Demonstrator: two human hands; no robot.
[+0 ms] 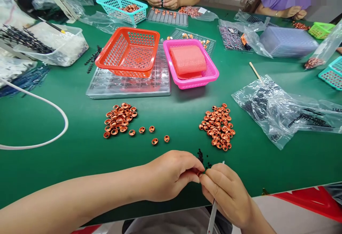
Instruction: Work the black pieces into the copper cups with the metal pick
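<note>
Between pinched left fingers sits, apparently, a coppery piece, right fingers gripping a slim tool.

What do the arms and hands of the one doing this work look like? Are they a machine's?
No, they are a person's. The left hand and right hand are both ungloved, with ordinary human fingers. The left forearm and the visible part of the right forearm are bare, with no sleeve in view. I see no watch, bracelet, ring or cable on them.
</note>
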